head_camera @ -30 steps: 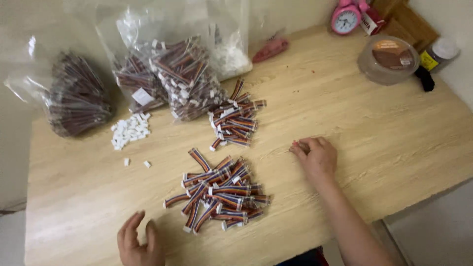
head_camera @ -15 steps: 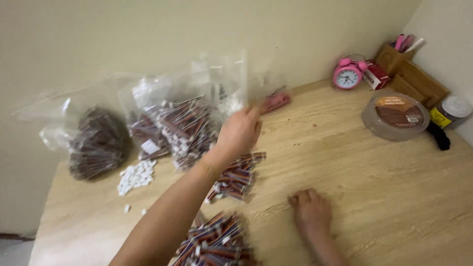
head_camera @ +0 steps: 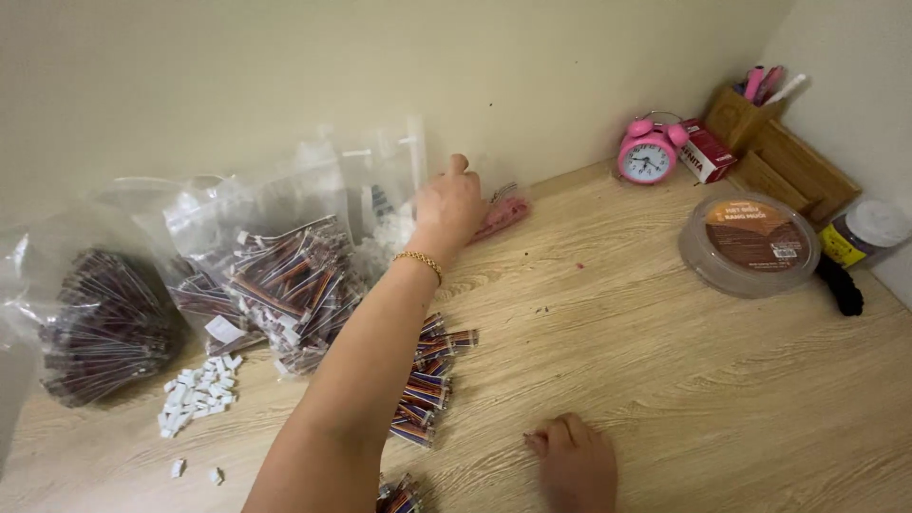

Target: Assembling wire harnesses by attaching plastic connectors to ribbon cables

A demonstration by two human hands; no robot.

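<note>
My left hand (head_camera: 446,204) reaches to the back of the wooden table (head_camera: 665,380), against a clear plastic bag (head_camera: 385,204) holding small white pieces. Its fingers are hidden behind the hand, so I cannot tell if it grips the bag. A gold bracelet sits on the wrist. My right hand (head_camera: 570,465) rests on the table at the front with nothing in it. A pile of small brown-red tubes with white caps (head_camera: 432,380) lies beside my left forearm. Another pile (head_camera: 399,496) shows at the bottom edge.
Clear bags of the same tubes (head_camera: 294,285) and a darker bag (head_camera: 104,323) stand at the left, with loose white caps (head_camera: 199,394) in front. A red-handled tool (head_camera: 503,214), pink alarm clock (head_camera: 646,152), round lidded container (head_camera: 750,242) and wooden holder (head_camera: 760,119) lie at the back right.
My left hand rose from the table's front edge and stretched to the clear bag at the back. My right hand stayed on the table. The view tilted up toward the wall.
</note>
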